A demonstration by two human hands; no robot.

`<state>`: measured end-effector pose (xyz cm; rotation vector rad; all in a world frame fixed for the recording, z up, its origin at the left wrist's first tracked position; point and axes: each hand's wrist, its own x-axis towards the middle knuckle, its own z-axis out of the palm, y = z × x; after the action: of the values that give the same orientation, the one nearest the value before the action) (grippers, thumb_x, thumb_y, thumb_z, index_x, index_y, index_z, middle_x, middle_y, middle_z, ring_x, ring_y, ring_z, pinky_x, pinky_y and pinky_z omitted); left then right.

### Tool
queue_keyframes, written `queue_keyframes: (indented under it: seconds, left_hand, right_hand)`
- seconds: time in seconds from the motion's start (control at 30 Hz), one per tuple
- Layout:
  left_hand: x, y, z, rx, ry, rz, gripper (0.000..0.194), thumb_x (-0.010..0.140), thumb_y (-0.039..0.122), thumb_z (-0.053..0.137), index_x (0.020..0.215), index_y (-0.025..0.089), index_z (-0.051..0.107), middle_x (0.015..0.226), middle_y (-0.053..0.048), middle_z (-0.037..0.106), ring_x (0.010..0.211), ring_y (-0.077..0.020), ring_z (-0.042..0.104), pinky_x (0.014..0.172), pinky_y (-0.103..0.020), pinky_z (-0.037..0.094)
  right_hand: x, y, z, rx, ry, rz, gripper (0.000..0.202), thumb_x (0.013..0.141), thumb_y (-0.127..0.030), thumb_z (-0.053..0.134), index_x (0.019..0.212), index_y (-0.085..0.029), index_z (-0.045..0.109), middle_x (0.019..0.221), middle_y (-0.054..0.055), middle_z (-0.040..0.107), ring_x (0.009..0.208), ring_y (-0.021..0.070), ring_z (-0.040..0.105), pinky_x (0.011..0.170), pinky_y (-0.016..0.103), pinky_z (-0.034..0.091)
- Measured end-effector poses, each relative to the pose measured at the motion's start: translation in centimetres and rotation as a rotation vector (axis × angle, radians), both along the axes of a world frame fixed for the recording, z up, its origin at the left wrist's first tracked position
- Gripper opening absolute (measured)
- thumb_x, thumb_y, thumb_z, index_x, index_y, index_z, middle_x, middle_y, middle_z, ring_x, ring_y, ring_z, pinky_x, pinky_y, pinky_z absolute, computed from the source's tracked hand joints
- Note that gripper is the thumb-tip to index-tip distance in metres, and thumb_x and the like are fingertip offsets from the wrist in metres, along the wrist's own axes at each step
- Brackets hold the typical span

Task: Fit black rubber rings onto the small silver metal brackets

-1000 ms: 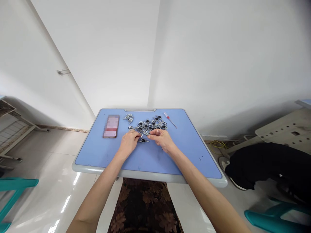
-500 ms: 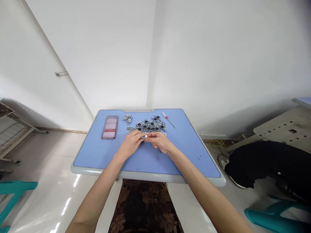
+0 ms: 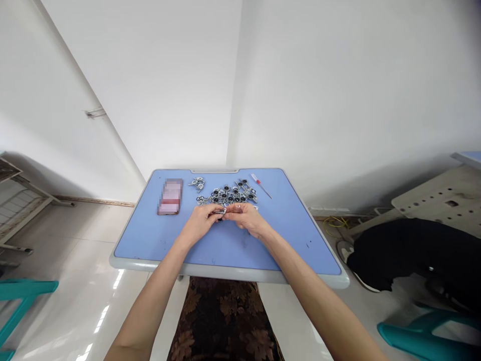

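My left hand (image 3: 200,224) and my right hand (image 3: 248,218) meet over the middle of the blue table (image 3: 240,250). Between their fingertips is a small metal part (image 3: 221,212), pinched from both sides; its details are too small to tell. Just beyond the fingers lies a pile of metal pieces with black round parts (image 3: 235,191). Several silver metal pieces (image 3: 198,184) form a smaller group at the back left of the pile. To the right of the pile rests a thin screwdriver (image 3: 260,185) with a red and clear handle.
A phone (image 3: 170,197) lies on the table's left part. Teal stools (image 3: 28,296) stand at both lower sides. At the right, a person in black clothing (image 3: 406,255) is beside a perforated desk panel (image 3: 443,200). A white wall rises behind the table.
My left hand has shifted slightly, and the small metal part between the fingertips has turned a little. The pile, phone and screwdriver look unmoved.
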<state>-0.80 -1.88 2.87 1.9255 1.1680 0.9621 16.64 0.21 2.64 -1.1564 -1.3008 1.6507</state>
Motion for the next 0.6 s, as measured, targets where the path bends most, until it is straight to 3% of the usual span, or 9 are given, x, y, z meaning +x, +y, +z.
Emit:
queue_keyframes:
  seconds: [0.1,0.43,0.6]
  left_hand:
    - [-0.14,-0.02,-0.05,-0.024,-0.011,-0.020,0.028,0.081,0.013,0.053,0.102,0.023,0.069,0.084,0.000,0.070,0.064,-0.0141,0.060,0.067,-0.025,0.047]
    - [-0.26,-0.07,-0.27,0.025,0.016,-0.012,0.031,0.088,0.018,0.045,0.114,0.023,0.063,0.084,-0.003,0.069,0.071,-0.0160,0.063,0.072,-0.027,0.048]
    - [-0.23,-0.12,-0.04,0.050,0.010,0.026,0.017,0.089,0.022,0.047,0.095,0.023,0.063,0.072,0.001,0.065,0.068,-0.0150,0.061,0.068,-0.024,0.044]
  right_hand:
    - [0.10,0.03,0.03,-0.041,0.022,-0.008,0.022,0.052,-0.029,0.074,0.066,-0.015,0.063,0.059,0.000,0.065,0.036,0.0020,0.026,0.037,0.021,0.012]
    - [0.31,-0.02,0.28,-0.066,0.063,-0.036,0.026,0.053,-0.033,0.075,0.066,-0.014,0.063,0.059,0.002,0.064,0.036,0.0017,0.024,0.037,0.021,0.010]
    - [0.27,-0.10,0.45,-0.048,0.064,-0.026,0.028,0.055,-0.035,0.076,0.069,-0.014,0.064,0.057,0.000,0.062,0.036,0.0014,0.022,0.038,0.022,0.010]
